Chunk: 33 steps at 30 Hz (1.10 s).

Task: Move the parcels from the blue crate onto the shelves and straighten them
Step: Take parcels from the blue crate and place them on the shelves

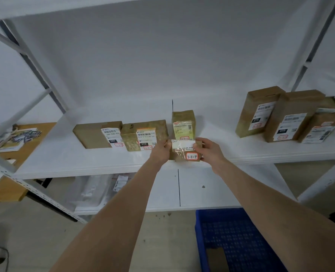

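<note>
**Middle shelf: parcel 3-3-4 in both hands**

Count on the white shelf (pixel 64 154): seven brown parcels.
- Left group, three: a wide box (pixel 98 135) and a taped box (pixel 143 134) touching side by side, then an upright parcel (pixel 183 124) just right of them.
- Right group, three, well apart from the left group: a tall box (pixel 260 110), a middle box (pixel 294 116) and an end box (pixel 321 130), standing, leaning and overlapping (the far edge is blurred, so there may be more behind).
- Seventh: the held parcel (pixel 180 155), at the shelf's front edge, directly in front of the upright one.

The held parcel's long axis runs left to right, along the shelf edge. Its label faces the camera, with a red-framed tag "3-3-4" at lower right. I cannot tell whether it rests on the shelf.

Two hands: the left hand (pixel 161 152) grips its left end and the right hand (pixel 206 149) grips its right end, fingers curled round.

One blue crate (pixel 221 213) on the floor below right, with one brown parcel (pixel 217 258) inside.
</note>
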### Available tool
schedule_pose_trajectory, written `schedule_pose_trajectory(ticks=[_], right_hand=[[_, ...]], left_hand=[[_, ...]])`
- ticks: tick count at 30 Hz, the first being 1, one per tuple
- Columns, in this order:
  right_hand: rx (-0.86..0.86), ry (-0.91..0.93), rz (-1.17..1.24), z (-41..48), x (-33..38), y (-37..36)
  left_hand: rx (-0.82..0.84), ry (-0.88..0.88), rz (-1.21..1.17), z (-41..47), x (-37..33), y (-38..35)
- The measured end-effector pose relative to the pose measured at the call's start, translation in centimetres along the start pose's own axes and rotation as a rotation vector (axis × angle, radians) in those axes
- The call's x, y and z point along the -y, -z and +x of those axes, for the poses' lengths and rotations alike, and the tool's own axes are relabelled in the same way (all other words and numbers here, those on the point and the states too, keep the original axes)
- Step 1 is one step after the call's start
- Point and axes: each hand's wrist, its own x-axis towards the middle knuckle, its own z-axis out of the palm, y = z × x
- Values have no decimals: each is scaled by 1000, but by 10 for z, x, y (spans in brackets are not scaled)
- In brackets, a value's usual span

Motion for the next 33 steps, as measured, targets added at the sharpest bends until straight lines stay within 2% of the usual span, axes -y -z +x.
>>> schedule_pose_trajectory(ticks=[8,21,26,29,33], right_hand=[[-195,44,-147,47,-15,-37],[-316,73,-455,74,-29,-37],[-293,137,-623,71,-28,-29],[-294,223,-813,65,-28,-26],[-275,231,-984,60,-28,-19]], left_hand=[[33,-105,74,50,24,12],[-83,-181,364,60,26,-10],[-120,-166,414,57,22,-17],[-144,-143,418,54,19,-20],[-129,-142,432,54,13,-27]])
